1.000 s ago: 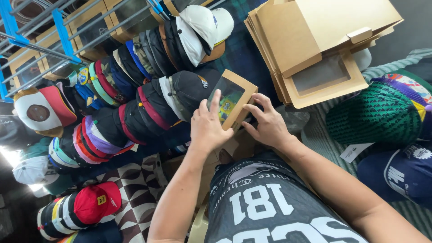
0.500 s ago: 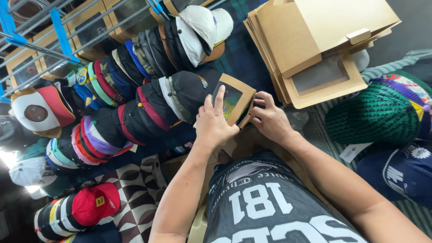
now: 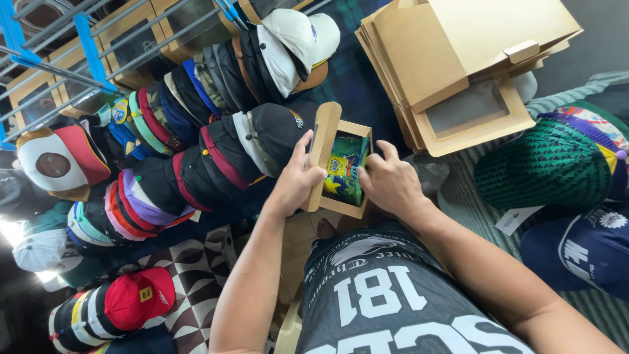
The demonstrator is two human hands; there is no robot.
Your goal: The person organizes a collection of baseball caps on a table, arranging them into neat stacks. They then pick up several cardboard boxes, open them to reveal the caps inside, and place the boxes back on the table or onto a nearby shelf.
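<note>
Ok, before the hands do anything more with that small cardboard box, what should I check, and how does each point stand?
1. Left hand grips the box's left wall: ok.
2. Right hand rests on the right edge: ok.
3. Cardboard box lid open: ok.
4. Colourful item seated fully inside: cannot tell.
5. Stacked caps clear of the box's left wall: not ok, they crowd it.
6. Flat box stack apart from the hands: ok.

This looks like a cap shop's packing corner: rows of nested caps (image 3: 196, 151) cover the floor, a stack of flat window boxes (image 3: 458, 72) waits beside them, wire shelving (image 3: 78, 59) holds more boxes, and one cap carries a price tag (image 3: 517, 219).
</note>
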